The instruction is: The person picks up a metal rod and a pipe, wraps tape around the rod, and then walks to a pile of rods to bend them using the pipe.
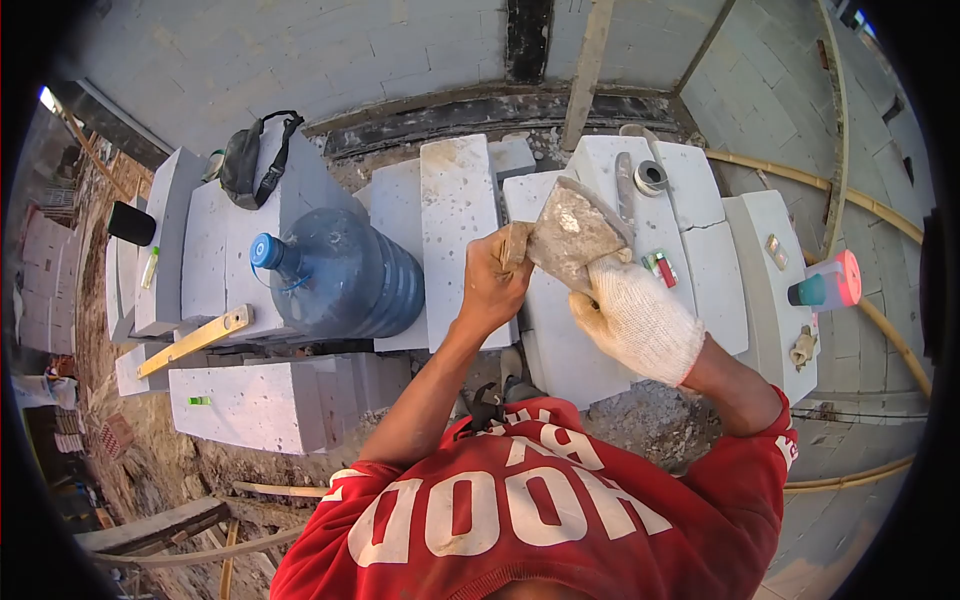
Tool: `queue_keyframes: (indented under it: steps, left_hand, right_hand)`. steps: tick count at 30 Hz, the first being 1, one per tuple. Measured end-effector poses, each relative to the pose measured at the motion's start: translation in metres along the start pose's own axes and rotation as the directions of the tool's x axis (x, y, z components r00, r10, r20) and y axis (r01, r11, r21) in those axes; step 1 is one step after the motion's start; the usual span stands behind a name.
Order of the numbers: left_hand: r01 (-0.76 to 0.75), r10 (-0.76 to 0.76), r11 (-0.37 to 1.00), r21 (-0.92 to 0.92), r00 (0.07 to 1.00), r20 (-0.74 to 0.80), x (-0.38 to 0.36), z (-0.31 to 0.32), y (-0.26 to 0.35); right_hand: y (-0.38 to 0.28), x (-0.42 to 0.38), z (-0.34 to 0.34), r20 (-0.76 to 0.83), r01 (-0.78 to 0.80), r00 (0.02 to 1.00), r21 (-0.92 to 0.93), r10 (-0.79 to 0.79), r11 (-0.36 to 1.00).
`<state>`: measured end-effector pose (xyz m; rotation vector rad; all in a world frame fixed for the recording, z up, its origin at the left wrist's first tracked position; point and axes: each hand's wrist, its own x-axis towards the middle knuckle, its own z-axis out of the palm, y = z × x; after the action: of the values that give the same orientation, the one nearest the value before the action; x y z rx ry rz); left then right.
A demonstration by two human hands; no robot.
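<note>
Black and rounded, a small object (131,223) stands at the far left on one of the pale blocks (210,260), with a yellow-green item (150,268) near it. Below them in the view, a yellow level (195,342) lies aslant over the blocks, and a small green item (199,400) rests on the block nearest the person. A dark pouch (245,165) with a strap lies on the blocks farther back, and just right of it is a large blue water jug (350,275) with a blue cap.

In the middle, the bare left hand (494,278) is closed, its fingers curled and the thumb pinching a small brown piece (515,245) against the left edge of a trowel (578,230). The trowel is held up above the blocks, its broad blade crusted with grey mortar. The right hand (640,318), in a white knit glove, is closed around the trowel's handle end, which the glove mostly hides.

Beyond the gloved hand, a red and green item (660,268) and a roll of tape (650,178) lie on the blocks. Farther right are a pink-topped cup (832,280), tilted at a block's edge, and a crumpled scrap (803,347).
</note>
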<state>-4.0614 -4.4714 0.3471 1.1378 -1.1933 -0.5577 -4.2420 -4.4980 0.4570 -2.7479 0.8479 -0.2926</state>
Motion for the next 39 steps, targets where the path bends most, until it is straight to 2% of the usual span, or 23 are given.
queue_keyframes:
  steps: [3, 4, 5, 8, 9, 11, 13, 15, 17, 19, 21, 23, 24, 25, 26, 27, 29, 32, 33, 34, 35, 36, 39]
  left_hand:
    - [0.054, -0.054, 0.998, -0.021, 0.998, 0.008, -0.001, -0.002, -0.001]
    - [0.158, -0.16, 0.986, 0.05, 0.986, 0.051, -0.001, -0.005, 0.002]
    - [0.161, -0.163, 0.986, 0.052, 0.986, 0.045, 0.001, -0.006, 0.005]
    - [0.163, -0.164, 0.986, 0.03, 0.986, 0.036, -0.001, 0.0, 0.005]
    - [0.09, -0.09, 0.996, -0.003, 0.996, 0.007, -0.002, 0.001, -0.003]
    - [0.003, -0.004, 1.0, -0.031, 1.0, -0.018, 0.001, 0.002, -0.007]
    - [0.09, -0.09, 0.996, 0.022, 0.995, 0.034, -0.003, -0.001, -0.007]
    - [0.104, -0.105, 0.994, 0.027, 0.994, 0.038, 0.0, -0.005, -0.007]
    - [0.138, -0.139, 0.99, 0.023, 0.989, 0.056, -0.003, -0.001, -0.002]
    - [0.059, -0.059, 0.998, 0.0, 0.998, 0.009, -0.004, 0.003, 0.003]
    - [0.1, -0.1, 0.995, 0.019, 0.995, 0.029, -0.001, -0.001, 0.004]
    - [0.147, -0.148, 0.988, 0.037, 0.989, 0.022, 0.002, 0.0, 0.011]
    - [0.162, -0.163, 0.986, 0.039, 0.986, 0.023, 0.003, 0.0, 0.011]
    - [0.183, -0.184, 0.983, 0.036, 0.983, 0.027, 0.0, 0.002, 0.012]
    - [0.098, -0.098, 0.995, 0.014, 0.994, 0.043, -0.002, 0.0, 0.003]
    - [0.095, -0.096, 0.995, 0.01, 0.994, 0.055, -0.005, 0.0, -0.002]
    - [0.084, -0.084, 0.996, 0.003, 0.995, 0.058, -0.004, -0.001, -0.007]
    - [0.187, -0.192, 0.98, 0.066, 0.978, 0.078, 0.003, -0.004, 0.012]
    - [0.234, -0.239, 0.97, 0.066, 0.967, 0.087, 0.002, -0.003, 0.016]
    - [0.24, -0.245, 0.969, 0.061, 0.966, 0.087, -0.001, -0.001, 0.01]
    - [0.14, -0.14, 0.99, -0.001, 0.99, 0.028, -0.001, 0.002, 0.001]
    - [0.038, -0.039, 0.998, -0.055, 0.999, -0.031, -0.003, 0.004, -0.005]
    - [0.082, -0.084, 0.996, 0.047, 0.995, 0.058, 0.0, 0.0, -0.002]
  right_hand:
    - [0.001, -0.002, -0.012, 0.026, -0.049, 0.999, 0.068, 0.048, 0.996]
    - [0.001, -0.003, -0.012, -0.084, -0.033, 0.995, 0.187, 0.049, 0.982]
    - [0.001, -0.001, -0.011, -0.08, -0.028, 0.996, 0.19, 0.044, 0.981]
    - [0.001, -0.005, -0.007, -0.105, -0.058, 0.992, 0.153, 0.075, 0.986]
    - [0.003, -0.007, -0.004, -0.107, -0.064, 0.991, 0.148, 0.08, 0.987]
    - [0.006, -0.005, 0.001, 0.018, 0.001, 1.0, 0.06, -0.002, 0.998]
    - [-0.004, -0.005, -0.019, 0.003, -0.026, 1.0, 0.047, 0.026, 0.999]
    - [-0.008, -0.005, -0.03, -0.101, -0.172, 0.975, 0.226, 0.198, 0.959]
    - [0.005, -0.007, -0.007, -0.126, -0.131, 0.978, 0.238, 0.164, 0.962]
    - [0.014, -0.008, 0.013, -0.058, 0.086, 0.995, 0.075, -0.081, 0.993]
    - [0.006, -0.004, -0.011, -0.033, 0.06, 0.998, 0.033, -0.059, 0.998]
    - [-0.005, -0.004, -0.03, -0.071, -0.164, 0.979, 0.292, 0.192, 0.942]
    - [-0.003, -0.005, -0.022, -0.189, -0.17, 0.955, 0.277, 0.227, 0.946]
    - [0.002, -0.006, -0.008, -0.178, -0.178, 0.956, 0.277, 0.233, 0.944]
    - [0.007, -0.005, 0.008, -0.136, -0.033, 0.989, 0.167, 0.056, 0.985]
    - [0.011, -0.005, 0.015, -0.079, 0.119, 0.99, 0.063, -0.113, 0.991]
    - [0.012, -0.005, 0.001, -0.013, 0.072, 0.997, 0.031, -0.071, 0.997]
    - [-0.007, -0.002, -0.028, -0.104, -0.211, 0.961, 0.317, 0.255, 0.925]
    - [-0.004, -0.003, -0.019, -0.096, -0.216, 0.961, 0.319, 0.259, 0.923]
    - [0.003, -0.004, -0.002, -0.03, -0.137, 0.989, 0.193, 0.146, 0.972]
    - [0.008, -0.004, 0.008, 0.042, -0.043, 0.998, 0.068, 0.04, 0.997]
    - [0.009, -0.006, 0.012, 0.014, 0.001, 1.0, 0.064, -0.001, 0.998]
    - [0.007, -0.003, -0.007, -0.113, -0.037, 0.992, 0.174, 0.057, 0.984]
